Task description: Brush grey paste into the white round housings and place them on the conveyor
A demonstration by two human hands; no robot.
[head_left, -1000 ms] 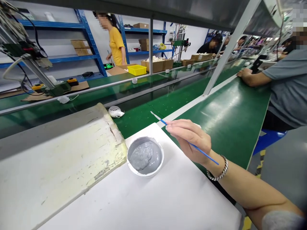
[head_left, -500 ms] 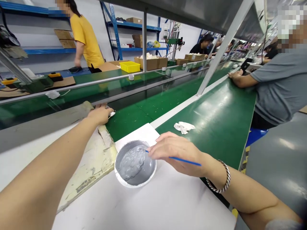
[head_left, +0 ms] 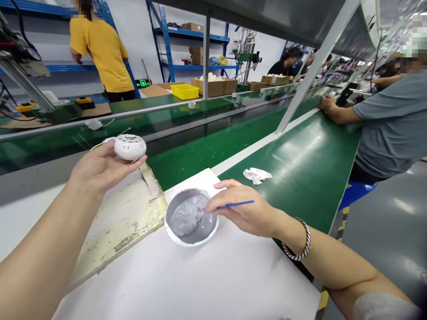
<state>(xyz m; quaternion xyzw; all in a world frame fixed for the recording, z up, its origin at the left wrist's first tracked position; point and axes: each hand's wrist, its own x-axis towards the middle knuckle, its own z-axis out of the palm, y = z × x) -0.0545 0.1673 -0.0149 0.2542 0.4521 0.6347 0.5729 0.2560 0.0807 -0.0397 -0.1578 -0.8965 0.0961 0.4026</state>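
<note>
My left hand (head_left: 95, 169) is closed around a round white plastic housing (head_left: 130, 148) with slots in its top. Thin wires trail from the housing, which I hold up over the left board. In my right hand (head_left: 247, 211) is a thin blue stick (head_left: 239, 204), pinched between thumb and fingers. The stick's lower end is hidden by my fingers, at the right rim of a white bowl (head_left: 187, 243). Thick grey paste (head_left: 187, 218) lies heaped inside that bowl. White sheeting (head_left: 187, 284) is under the bowl.
A stained, cream-edged board (head_left: 133, 222) lies left of the bowl. Beyond it runs a green conveyor (head_left: 213, 151). A crumpled white tissue (head_left: 257, 175) rests on the green table (head_left: 300, 155). A slanted post (head_left: 310, 80) rises ahead. A person in grey (head_left: 393, 124) sits at the right.
My left hand has come back from the conveyor and lifted, now with the white housing plainly in it. My right hand stays by the bowl; the blue stick has tilted. The person in yellow has turned.
</note>
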